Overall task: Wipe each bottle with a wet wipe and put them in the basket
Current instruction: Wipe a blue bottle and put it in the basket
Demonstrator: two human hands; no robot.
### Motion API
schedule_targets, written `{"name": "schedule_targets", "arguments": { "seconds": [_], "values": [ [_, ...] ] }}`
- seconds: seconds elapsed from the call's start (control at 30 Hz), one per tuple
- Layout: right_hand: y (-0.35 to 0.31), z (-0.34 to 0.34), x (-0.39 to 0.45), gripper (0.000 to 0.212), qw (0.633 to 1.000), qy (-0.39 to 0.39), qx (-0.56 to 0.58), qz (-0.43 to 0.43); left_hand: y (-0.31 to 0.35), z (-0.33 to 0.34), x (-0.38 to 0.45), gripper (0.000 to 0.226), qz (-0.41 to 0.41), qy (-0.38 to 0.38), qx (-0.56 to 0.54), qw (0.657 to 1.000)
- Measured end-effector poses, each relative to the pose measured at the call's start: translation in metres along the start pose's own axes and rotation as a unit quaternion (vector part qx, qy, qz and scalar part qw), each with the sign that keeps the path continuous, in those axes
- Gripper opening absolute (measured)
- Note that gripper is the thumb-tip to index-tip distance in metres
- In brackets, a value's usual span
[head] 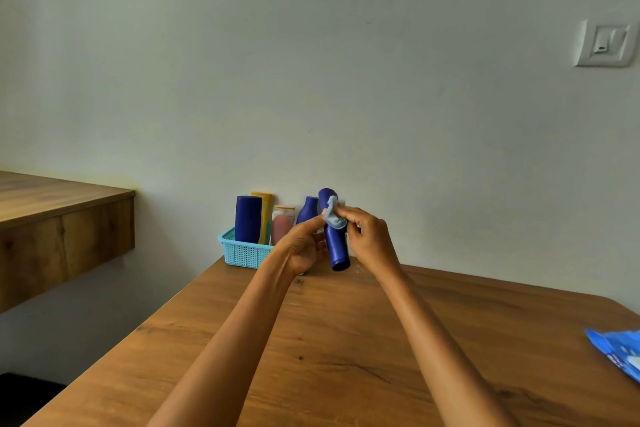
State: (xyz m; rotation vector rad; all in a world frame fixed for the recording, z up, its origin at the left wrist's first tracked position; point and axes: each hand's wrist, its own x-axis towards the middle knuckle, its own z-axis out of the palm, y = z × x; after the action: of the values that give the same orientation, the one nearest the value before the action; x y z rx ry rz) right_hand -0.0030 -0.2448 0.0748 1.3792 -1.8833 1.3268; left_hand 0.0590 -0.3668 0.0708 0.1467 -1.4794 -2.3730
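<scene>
head camera: a person holds a dark blue bottle [335,239] above the far end of a wooden table [346,340], both bare forearms stretched forward from the bottom of the frame. the bottle is lifted clear of the tabletop and tilted slightly, one rounded end up and its flat darker end down, just in front of the wall [346,80]. the left hand [304,246] grips the bottle's middle from the left, fingers curled toward it. the right hand [369,236] pinches a crumpled pale blue wet wipe [334,217] against the bottle's upper part, thumb and fingertips closed on the cloth.

just behind and to the left of the hands, a light blue plastic basket [240,251] with a perforated wall sits at the table's back left corner, against the wall. four bottles stand upright in it: a tall dark blue cylinder bottle [248,218] at the left, a yellow bottle [266,215] behind it, a pinkish bottle with a pale cap [282,225] in the middle, and a blue tapered bottle [308,210] at the right, partly hidden by the left hand.

at the table's right edge, well apart from the hands, lies a blue wipes packet [620,354], cut off by the frame. a white wall switch [604,43] is mounted high at the right. a wooden counter [59,218] juts from the wall at the left.
</scene>
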Motion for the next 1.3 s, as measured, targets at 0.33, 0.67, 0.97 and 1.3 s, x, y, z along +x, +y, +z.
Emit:
{"name": "schedule_targets", "arguments": {
  "seconds": [0.33,0.67,0.97,1.3],
  "values": [
    [0.008,-0.029,0.011,0.029,0.992,0.062,0.014,0.112,-0.006,0.008,0.001,0.036,-0.027,-0.003,0.020,0.999],
    [0.001,-0.044,0.010,0.008,0.979,-0.115,0.013,0.170,-0.010,0.004,0.006,0.034,0.000,0.027,0.044,0.999],
    [-0.006,-0.018,0.010,0.005,0.977,0.175,0.005,0.121,-0.016,0.016,0.003,0.037,-0.014,-0.044,0.053,0.998],
    [-0.011,-0.004,0.009,0.028,0.992,0.069,0.037,0.096,0.002,0.005,0.003,0.037,0.031,-0.027,0.014,0.999]
  ]
}}
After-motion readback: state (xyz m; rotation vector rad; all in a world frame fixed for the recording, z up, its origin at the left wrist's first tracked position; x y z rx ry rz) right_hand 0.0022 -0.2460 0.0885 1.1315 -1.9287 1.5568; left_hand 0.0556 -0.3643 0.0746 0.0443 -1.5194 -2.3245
